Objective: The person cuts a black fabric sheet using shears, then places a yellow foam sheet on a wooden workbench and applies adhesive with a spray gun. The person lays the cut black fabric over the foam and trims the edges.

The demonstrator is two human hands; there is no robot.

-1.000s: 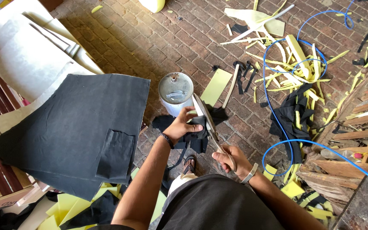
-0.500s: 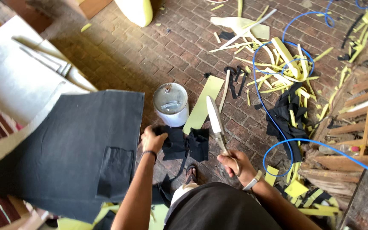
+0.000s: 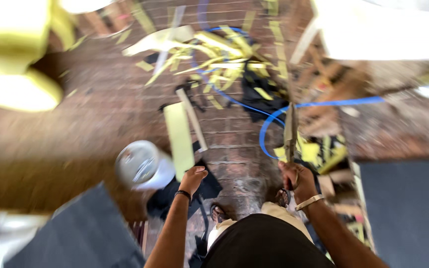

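Note:
The picture is blurred by a fast head turn. My right hand (image 3: pixel 296 179) grips the handles of a large pair of scissors (image 3: pixel 290 130), blades pointing away from me over the brick floor. My left hand (image 3: pixel 192 178), with a dark band at the wrist, hangs with loosely curled fingers over black fabric scraps (image 3: pixel 209 187), next to a long yellow foam strip (image 3: pixel 178 136); it seems to hold nothing. A white bucket (image 3: pixel 142 165) stands just left of that hand.
A dark grey sheet (image 3: pixel 83 235) lies at lower left and another dark panel (image 3: pixel 408 208) at right. Yellow foam offcuts (image 3: pixel 224 57) and a blue cord (image 3: pixel 269 116) litter the brick floor (image 3: pixel 85 114). A wooden stick (image 3: pixel 192 119) lies beside the strip. Yellow foam rolls (image 3: pixel 16 74) sit top left.
The view has swung sharply to the right and blurred. My left hand has come off the black scraps and moved toward the yellow strip; my right hand still holds the scissors, now pointing straight ahead.

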